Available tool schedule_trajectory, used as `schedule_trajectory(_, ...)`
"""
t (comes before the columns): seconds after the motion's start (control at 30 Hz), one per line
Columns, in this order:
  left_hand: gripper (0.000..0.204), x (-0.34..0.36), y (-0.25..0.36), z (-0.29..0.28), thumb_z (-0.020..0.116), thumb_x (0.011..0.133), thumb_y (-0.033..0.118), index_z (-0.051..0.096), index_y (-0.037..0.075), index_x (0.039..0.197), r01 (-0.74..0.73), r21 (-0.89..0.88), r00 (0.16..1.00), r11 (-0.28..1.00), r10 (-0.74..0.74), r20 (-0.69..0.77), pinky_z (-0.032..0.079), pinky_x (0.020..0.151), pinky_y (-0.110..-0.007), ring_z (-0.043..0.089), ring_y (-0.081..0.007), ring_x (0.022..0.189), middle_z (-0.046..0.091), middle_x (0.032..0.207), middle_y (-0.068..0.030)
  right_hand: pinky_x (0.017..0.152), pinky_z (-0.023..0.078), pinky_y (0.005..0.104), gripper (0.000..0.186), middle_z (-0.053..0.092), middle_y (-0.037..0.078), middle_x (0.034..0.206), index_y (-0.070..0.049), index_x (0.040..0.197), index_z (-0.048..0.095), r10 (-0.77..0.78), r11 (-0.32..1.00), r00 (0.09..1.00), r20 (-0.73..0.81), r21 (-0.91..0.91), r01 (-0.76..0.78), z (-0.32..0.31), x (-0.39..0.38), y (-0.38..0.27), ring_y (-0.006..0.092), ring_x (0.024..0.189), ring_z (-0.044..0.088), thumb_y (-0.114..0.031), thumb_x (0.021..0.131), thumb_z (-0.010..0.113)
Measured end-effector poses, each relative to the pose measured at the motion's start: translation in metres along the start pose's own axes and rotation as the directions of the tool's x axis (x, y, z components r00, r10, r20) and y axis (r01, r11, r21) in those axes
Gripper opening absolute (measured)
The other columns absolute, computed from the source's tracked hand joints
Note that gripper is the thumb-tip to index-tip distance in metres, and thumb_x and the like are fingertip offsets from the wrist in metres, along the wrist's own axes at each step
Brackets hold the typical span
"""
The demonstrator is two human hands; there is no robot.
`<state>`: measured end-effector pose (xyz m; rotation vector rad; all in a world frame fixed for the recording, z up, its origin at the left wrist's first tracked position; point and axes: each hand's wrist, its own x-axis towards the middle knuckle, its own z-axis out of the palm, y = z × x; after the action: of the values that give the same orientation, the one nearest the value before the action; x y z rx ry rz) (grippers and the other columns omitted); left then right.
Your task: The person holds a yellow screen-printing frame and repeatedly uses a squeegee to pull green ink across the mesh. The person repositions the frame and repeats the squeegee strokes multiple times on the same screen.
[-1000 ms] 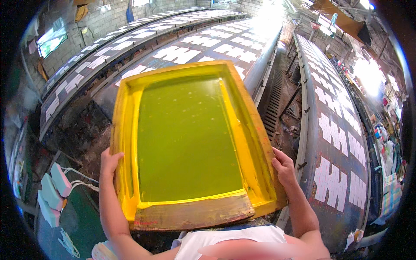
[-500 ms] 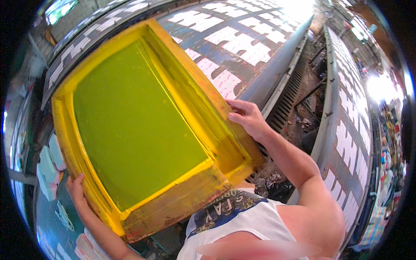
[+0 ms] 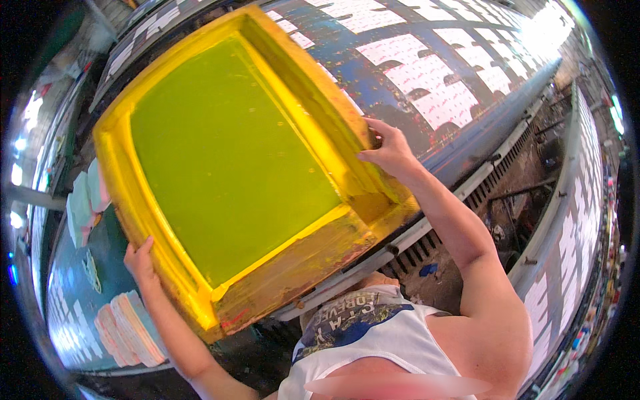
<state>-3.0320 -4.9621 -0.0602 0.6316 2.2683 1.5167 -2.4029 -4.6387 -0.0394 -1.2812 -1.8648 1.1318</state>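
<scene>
A large screen printing frame (image 3: 230, 167) fills the middle of the view, its green mesh edged by thick wooden sides smeared with yellow. It is held up tilted in front of my body. My left hand (image 3: 141, 261) grips the lower left side, fingers curled over the edge. On the right side, my right hand (image 3: 389, 148) clasps the wooden rim, thumb on the near face and fingers over the outer edge. Behind the frame, a long dark table (image 3: 373, 120) carries rows of white cut fabric pieces (image 3: 427, 80).
At lower left, a bluish table (image 3: 60, 293) holds stacks of folded pinkish cloth (image 3: 132, 330) and pale bundles (image 3: 81, 203). Right of me, a gap with a slotted rail (image 3: 480, 193) and littered floor separates the tables. Another long table (image 3: 567, 233) with white pieces runs along the right.
The frame and both hands have shifted slightly up and to the right in the view. The view has turned, showing more of the table behind. Both hands keep their hold.
</scene>
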Motion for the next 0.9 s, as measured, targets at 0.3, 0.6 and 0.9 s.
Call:
schedule_trajectory(0.3,0.044,-0.070,0.029,0.157,0.082,0.093,0.000,0.074,-0.006,0.136,0.096,-0.106,0.995,0.990,-0.091,0.052,0.058,0.102,-0.039,0.077,-0.0264,0.112,0.080,0.128,-0.0143,0.106,0.058,0.0332,0.077,0.076,0.011,0.135,0.004,0.157,0.061,0.008,0.993,0.997,-0.076,0.115,0.000,-0.089,0.021,0.083,0.0178,0.123,0.073,0.005,0.081,0.076)
schedule_trajectory(0.6,0.047,-0.104,0.051,0.215,0.083,0.094,0.000,0.069,-0.007,0.139,0.138,-0.118,0.990,0.983,-0.133,0.046,0.059,0.101,-0.039,0.077,-0.0265,0.113,0.079,0.131,-0.0158,0.105,0.058,0.0342,0.072,0.078,0.012,0.130,0.003,0.155,0.065,0.023,0.999,0.996,-0.085,0.025,-0.021,-0.137,0.027,0.101,0.0179,0.117,0.074,0.006,0.083,0.069)
schedule_trajectory(0.9,0.048,-0.111,0.055,0.221,0.082,0.092,-0.004,0.069,-0.007,0.138,0.193,-0.125,0.980,0.973,-0.187,0.060,0.059,0.101,-0.038,0.078,-0.0261,0.113,0.080,0.128,-0.0157,0.107,0.057,0.0346,0.072,0.078,0.013,0.133,0.005,0.155,0.064,0.009,0.997,0.995,-0.099,-0.069,-0.016,-0.146,0.025,0.103,0.0194,0.120,0.074,0.005,0.083,0.068)
